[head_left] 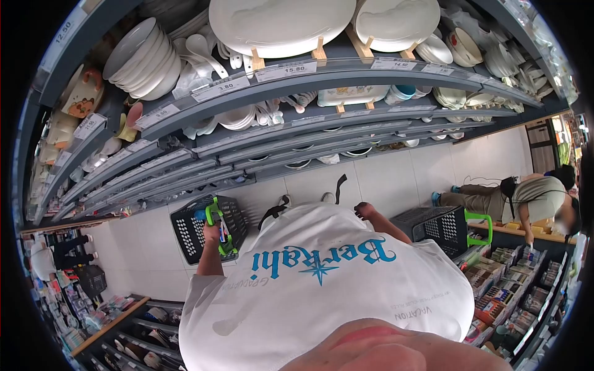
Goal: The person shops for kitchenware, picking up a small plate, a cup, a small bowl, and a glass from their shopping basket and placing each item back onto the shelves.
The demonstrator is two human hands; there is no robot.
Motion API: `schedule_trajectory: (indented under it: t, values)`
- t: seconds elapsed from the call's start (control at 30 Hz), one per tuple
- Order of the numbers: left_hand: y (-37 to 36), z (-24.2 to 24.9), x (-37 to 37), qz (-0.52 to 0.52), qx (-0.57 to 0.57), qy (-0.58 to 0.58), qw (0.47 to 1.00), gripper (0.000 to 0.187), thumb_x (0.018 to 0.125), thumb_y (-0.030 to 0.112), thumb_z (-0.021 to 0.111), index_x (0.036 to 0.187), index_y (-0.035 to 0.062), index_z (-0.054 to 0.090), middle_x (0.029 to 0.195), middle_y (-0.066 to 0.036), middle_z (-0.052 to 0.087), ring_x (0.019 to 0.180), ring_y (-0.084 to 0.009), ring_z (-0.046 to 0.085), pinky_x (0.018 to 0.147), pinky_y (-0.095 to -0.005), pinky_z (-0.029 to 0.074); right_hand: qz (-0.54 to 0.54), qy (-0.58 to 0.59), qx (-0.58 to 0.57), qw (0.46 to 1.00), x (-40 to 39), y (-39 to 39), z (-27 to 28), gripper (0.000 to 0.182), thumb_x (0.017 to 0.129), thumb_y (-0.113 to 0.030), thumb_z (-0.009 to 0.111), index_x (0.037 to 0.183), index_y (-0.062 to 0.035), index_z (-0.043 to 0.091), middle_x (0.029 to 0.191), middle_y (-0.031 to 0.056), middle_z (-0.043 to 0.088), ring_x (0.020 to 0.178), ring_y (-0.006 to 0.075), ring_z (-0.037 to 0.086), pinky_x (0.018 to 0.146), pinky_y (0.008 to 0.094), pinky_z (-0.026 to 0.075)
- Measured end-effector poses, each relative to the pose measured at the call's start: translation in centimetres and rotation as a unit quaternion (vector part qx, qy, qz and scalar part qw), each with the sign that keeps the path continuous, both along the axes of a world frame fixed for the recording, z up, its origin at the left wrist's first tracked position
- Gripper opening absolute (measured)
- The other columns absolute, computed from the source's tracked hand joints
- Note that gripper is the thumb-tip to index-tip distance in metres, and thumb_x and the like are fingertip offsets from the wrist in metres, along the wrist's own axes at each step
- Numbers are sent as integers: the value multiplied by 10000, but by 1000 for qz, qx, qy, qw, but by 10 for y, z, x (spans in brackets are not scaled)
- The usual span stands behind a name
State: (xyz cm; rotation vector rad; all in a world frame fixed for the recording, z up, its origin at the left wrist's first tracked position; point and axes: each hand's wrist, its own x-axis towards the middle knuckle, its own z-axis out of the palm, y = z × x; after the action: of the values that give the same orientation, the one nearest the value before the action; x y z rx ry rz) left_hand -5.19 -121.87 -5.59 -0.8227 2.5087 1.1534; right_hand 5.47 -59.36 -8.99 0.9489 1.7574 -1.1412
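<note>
On the left, my left hand [211, 231] is closed at the green handle [214, 216] of a black shopping basket [184, 230]. A small blue thing, too small to make out, shows beside its fingers. My right hand [365, 211] hangs beside my body with loosely bent fingers a little apart and nothing visible in it. Another black basket [433, 226] with a green handle [479, 227] stands on the floor to the right of that hand.
Ahead, grey shelves [346, 78] hold white bowls [143, 59], large plates [281, 25] and spoons [201, 52]. A person [538, 196] reaches toward packaged goods [507, 272] on the right. Another person [46, 263] stands far left. Racks [145, 328] stand lower left.
</note>
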Motion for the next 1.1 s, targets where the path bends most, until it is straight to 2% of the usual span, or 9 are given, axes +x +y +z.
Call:
schedule_trajectory:
  t: [0.13, 0.17, 0.23, 0.43, 0.53, 0.67, 0.83, 0.9, 1.1]
  values:
    - [16, -14, 14, 2, 37, 21, 999, 169, 738, 16, 605, 856, 73, 499, 605, -24, 506, 443, -135, 476, 388, -288, 379, 4, 8, -17, 1000, -8, 13, -9, 266, 835, -269, 537, 990, -57, 576, 841, 95, 645, 683, 196, 624, 529, 327, 505]
    - [49, 40, 10, 50, 108, -38, 992, 181, 726, 3, 601, 869, 68, 511, 618, -34, 517, 447, -142, 485, 394, -293, 393, 4, 10, -23, 1000, -10, 14, -12, 266, 832, -272, 538, 976, -53, 582, 832, 92, 645, 676, 188, 625, 529, 323, 509]
    - [71, 62, 13, 68, 118, -37, 990, 193, 715, -15, 590, 879, 65, 525, 634, -46, 529, 449, -147, 490, 399, -291, 403, 57, 31, -16, 998, -16, 17, -12, 264, 833, -270, 533, 963, -47, 586, 828, 87, 646, 666, 181, 625, 527, 317, 514]
    - [86, 39, 20, 45, 84, -26, 995, 237, 706, -44, 513, 923, 48, 540, 662, -50, 540, 479, -150, 499, 411, -281, 405, 123, 60, 10, 991, -28, 30, -1, 270, 843, -261, 513, 945, -24, 590, 848, 78, 649, 678, 167, 636, 526, 298, 528]
    - [83, 16, 23, 23, 35, -59, 997, 310, 684, 118, 651, 972, 36, 572, 886, -157, 648, 853, -292, 624, 758, -359, 468, 125, 60, 3, 990, -28, 48, -11, 279, 842, -264, 513, 957, -20, 585, 860, 80, 649, 696, 169, 640, 530, 299, 530]
    - [104, 26, 23, -2, -26, -65, 998, 329, 682, 95, 621, 1003, 39, 572, 910, -169, 645, 888, -309, 621, 768, -357, 467, 81, 35, -27, 996, -30, 67, -13, 301, 827, -270, 521, 1001, -29, 570, 882, 98, 654, 714, 198, 646, 547, 332, 527]
    - [127, 32, 24, -2, -68, -53, 996, 327, 708, 136, 597, 1026, 59, 585, 899, -180, 644, 863, -328, 623, 745, -372, 470, 64, 16, -16, 998, -30, 91, -2, 293, 829, -274, 517, 1019, -55, 562, 906, 102, 651, 708, 210, 645, 567, 347, 521]
    - [133, 28, 31, -26, -67, 31, 997, 231, 716, 61, 525, 934, 32, 596, 677, -117, 611, 538, -201, 600, 489, -316, 482, 67, 7, -15, 998, -28, 101, -6, 300, 838, -287, 517, 1038, -68, 559, 908, 97, 650, 696, 205, 641, 559, 345, 517]
    - [137, 12, 37, -44, -103, 24, 993, 233, 725, 80, 516, 938, 24, 591, 706, -139, 621, 563, -224, 613, 525, -336, 487, 74, -2, -15, 997, -17, 108, -4, 318, 839, -284, 499, 1026, -33, 558, 912, 109, 656, 673, 199, 648, 550, 340, 523]
